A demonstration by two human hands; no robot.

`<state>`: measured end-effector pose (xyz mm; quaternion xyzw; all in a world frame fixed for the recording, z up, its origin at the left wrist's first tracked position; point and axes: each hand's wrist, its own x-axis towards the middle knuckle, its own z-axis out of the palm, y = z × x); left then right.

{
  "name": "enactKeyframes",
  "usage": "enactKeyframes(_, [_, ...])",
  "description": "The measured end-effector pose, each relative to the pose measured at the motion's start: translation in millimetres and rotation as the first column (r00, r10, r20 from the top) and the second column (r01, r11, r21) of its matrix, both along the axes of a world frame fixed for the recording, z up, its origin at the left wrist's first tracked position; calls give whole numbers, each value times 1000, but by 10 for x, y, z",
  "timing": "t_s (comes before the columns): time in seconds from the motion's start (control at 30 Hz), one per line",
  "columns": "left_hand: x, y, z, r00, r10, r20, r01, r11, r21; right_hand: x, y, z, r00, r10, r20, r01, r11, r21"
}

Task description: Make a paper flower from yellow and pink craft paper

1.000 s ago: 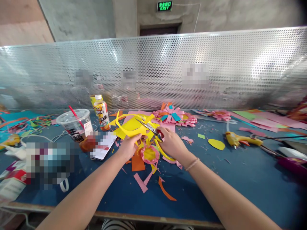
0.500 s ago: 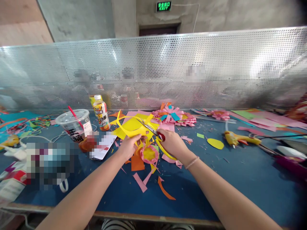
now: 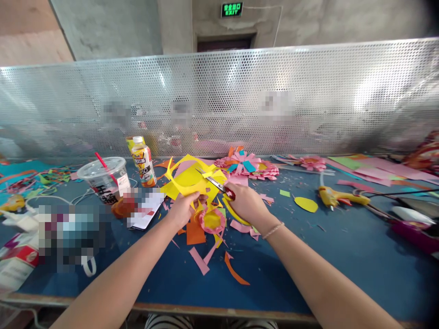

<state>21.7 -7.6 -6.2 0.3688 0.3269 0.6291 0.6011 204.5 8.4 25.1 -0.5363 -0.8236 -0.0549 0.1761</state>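
Observation:
My left hand point(image 3: 184, 209) pinches the near edge of a yellow paper sheet point(image 3: 188, 181) held just above the blue table point(image 3: 343, 256). My right hand point(image 3: 244, 202) grips red-handled scissors point(image 3: 216, 183), whose blades point left into the sheet. A curled yellow strip point(image 3: 232, 214) hangs below my right hand. Under both hands lies a small pink and yellow paper flower point(image 3: 211, 220) among orange, pink and yellow scraps point(image 3: 199, 260).
A plastic cup with a red straw point(image 3: 104, 178) and a juice bottle point(image 3: 144, 161) stand at the left. Pink paper flowers point(image 3: 247, 165) lie behind my hands. A yellow glue gun point(image 3: 338, 197) and paper sheets lie at the right. A perforated metal screen point(image 3: 308, 91) backs the table.
The scissor blades have moved further into the yellow sheet, and the sheet has turned slightly in my left hand. The view shifted a little.

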Motion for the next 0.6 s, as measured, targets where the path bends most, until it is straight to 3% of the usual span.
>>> enactKeyframes(0.17, [-23,24,62,997,75,25,-75,997,-36,4,17,6,999,-13,37,14,1000,-5])
enactKeyframes(0.4, [-165,176,-29,991,131,-10,-131,982,-136,43,103,-71,997,-52,58,51,999,19])
enactKeyframes(0.6, [-174,178,-13,995,97,-14,-97,974,-206,126,186,-217,983,-153,100,154,988,3])
